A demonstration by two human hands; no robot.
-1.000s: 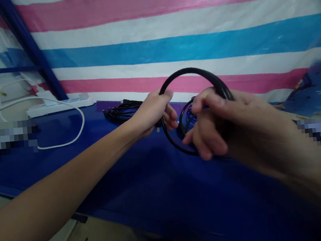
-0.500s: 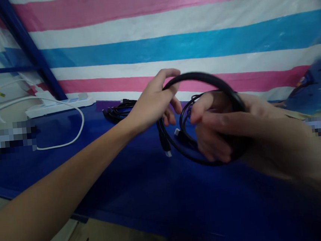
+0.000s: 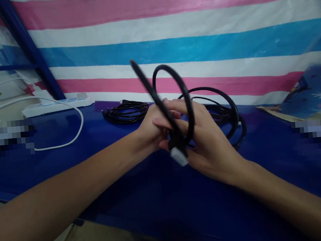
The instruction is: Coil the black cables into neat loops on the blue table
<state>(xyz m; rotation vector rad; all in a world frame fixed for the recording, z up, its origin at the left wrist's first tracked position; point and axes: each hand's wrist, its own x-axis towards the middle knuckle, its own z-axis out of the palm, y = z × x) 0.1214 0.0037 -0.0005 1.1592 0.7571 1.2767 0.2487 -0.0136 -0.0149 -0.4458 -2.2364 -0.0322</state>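
In the right hand (image 3: 207, 139), a looped black cable (image 3: 188, 103) is held above the worktop (image 3: 127, 191); the left hand (image 3: 153, 125) is set alongside, its grip hidden. Behind, a cable coil (image 3: 121, 120) and power strip (image 3: 70, 103) are seen.

Smooth black rubbery cable (image 3: 189, 106), glossy tabletop (image 3: 144, 189)

the left forearm (image 3: 97, 171) and right forearm (image 3: 282, 196) are extended forward and angled inward; the left hand (image 3: 153, 125) is partly hidden by the right hand (image 3: 206, 135), whose fingers (image 3: 182, 124) are bent toward it.
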